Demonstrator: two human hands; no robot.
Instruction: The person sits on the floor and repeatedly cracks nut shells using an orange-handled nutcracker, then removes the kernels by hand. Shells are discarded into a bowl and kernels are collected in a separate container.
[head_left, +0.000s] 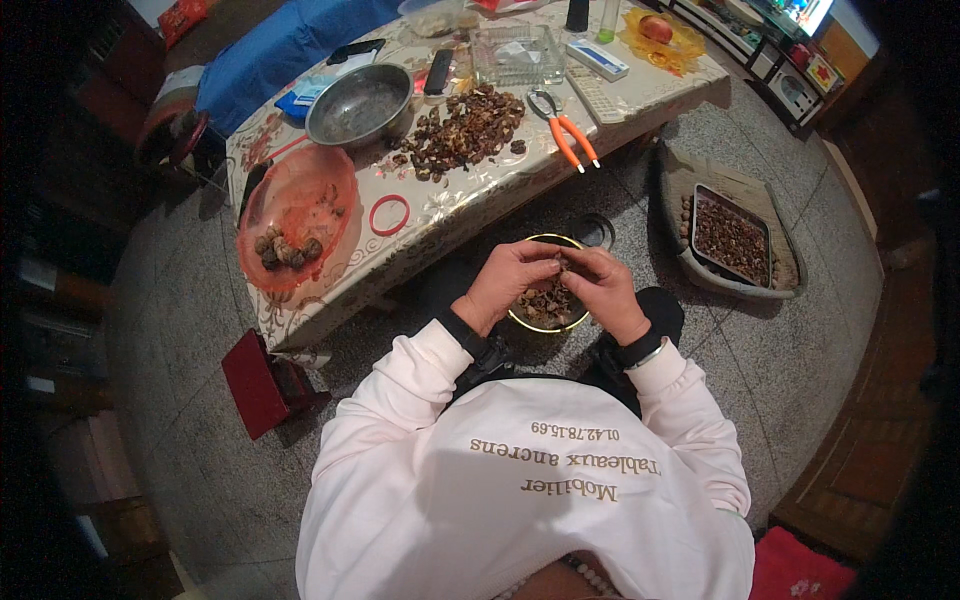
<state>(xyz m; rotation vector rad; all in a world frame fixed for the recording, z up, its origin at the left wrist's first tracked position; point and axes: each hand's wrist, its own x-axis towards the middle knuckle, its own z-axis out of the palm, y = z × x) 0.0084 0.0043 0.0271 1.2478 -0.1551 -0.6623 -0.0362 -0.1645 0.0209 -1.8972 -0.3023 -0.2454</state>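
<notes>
My left hand (508, 279) and my right hand (606, 289) meet fingertip to fingertip in front of me. A small piece of walnut (562, 264) is pinched between them, mostly hidden by the fingers. Directly below is a round bin (550, 328) with a shiny yellow rim, holding broken walnut shells (546, 306). On the table beyond lies a heap of cracked walnuts (469, 131). To its right rests a plier-type nutcracker (564, 129) with orange handles. Several whole walnuts (283, 251) sit in a red translucent plastic basin (330, 169) at the table's left end.
A metal bowl (360, 105), a red ring (389, 215), a glass tray (517, 71) and a remote control (438, 72) stand on the patterned tablecloth (420, 244). On the floor at right, a basket (675, 169) holds a tray of walnut pieces (731, 236). A dark red stool (255, 382) is at left.
</notes>
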